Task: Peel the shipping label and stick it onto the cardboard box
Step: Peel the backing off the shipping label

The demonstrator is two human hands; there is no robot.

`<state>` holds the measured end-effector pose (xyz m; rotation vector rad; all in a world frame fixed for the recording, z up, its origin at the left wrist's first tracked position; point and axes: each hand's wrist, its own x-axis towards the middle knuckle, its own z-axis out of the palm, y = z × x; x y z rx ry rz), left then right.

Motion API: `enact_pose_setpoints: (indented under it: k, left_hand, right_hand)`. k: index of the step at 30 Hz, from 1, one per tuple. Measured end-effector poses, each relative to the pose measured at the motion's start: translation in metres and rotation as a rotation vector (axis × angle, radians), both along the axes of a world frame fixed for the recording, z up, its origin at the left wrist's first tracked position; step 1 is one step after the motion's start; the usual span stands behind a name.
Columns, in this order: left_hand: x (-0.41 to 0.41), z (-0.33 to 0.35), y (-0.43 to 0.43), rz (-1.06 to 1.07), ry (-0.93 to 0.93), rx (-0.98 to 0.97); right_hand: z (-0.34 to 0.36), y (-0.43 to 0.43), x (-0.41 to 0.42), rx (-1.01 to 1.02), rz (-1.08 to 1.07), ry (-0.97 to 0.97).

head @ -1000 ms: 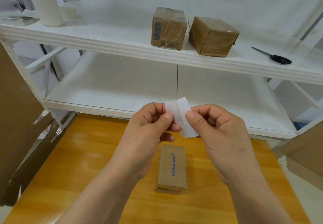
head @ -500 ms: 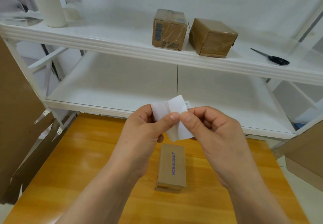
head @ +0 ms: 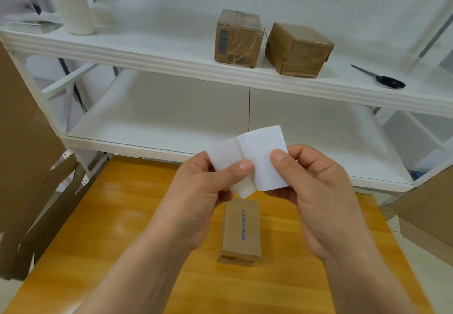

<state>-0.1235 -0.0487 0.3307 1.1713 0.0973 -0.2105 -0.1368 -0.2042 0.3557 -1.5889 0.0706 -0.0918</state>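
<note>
Both hands' grip pinching label (head: 259, 156) — part-peeled

Packing or storeroom setting, white metal shelving (head: 220, 73) against a white wall, two taped brown parcels (head: 237, 39) (head: 297, 50) and black scissors (head: 382, 80) on the upper shelf, flattened cardboard sheets (head: 27, 142) leaning at both sides, orange wooden worktop (head: 110, 228)

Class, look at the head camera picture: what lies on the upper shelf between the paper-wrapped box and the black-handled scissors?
Nothing. In the head view, the white shelf is bare between the paper-wrapped box and the scissors.
</note>
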Motion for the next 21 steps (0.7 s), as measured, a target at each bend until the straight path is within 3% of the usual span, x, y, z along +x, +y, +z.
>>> enact_pose_setpoints:
  k: [9,21]
  left_hand:
    - [-0.0013,0.0021,0.0009,0.009,-0.015,0.034]
    - [0.0049,-0.0066,0.0043,0.038,0.062,-0.123]
  right_hand:
    - [0.0024,-0.0039,-0.0021,0.011,-0.014,0.001]
    - [0.0044,-0.0070,0.0024,0.132,-0.050,0.084]
